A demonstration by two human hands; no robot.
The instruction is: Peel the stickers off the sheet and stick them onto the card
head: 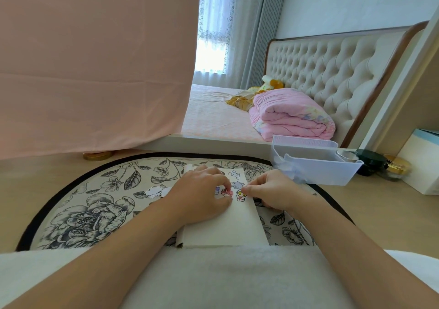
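Observation:
A cream card [237, 225] lies on the floral mat [95, 204] in front of me. Several cartoon stickers sit on its far half, among them a red-and-yellow figure sticker [240, 195] and a grey-blue one [237, 185]. My left hand [202, 194] rests flat on the card's left side, its fingertips pressing by a red sticker [226, 192]. My right hand [273, 193] has thumb and forefinger pinched at the right edge of the red-and-yellow sticker. A small white cut-out sticker piece [153, 192] lies on the mat to the left. The sticker sheet is mostly hidden beneath my left hand.
A pale translucent plastic bin [316, 163] stands at the mat's far right, with dark and gold jars [370, 163] and a white box [422, 163] beyond it. A pink cloth [95, 71] hangs at the left. Behind is a bed with a folded pink quilt [292, 116].

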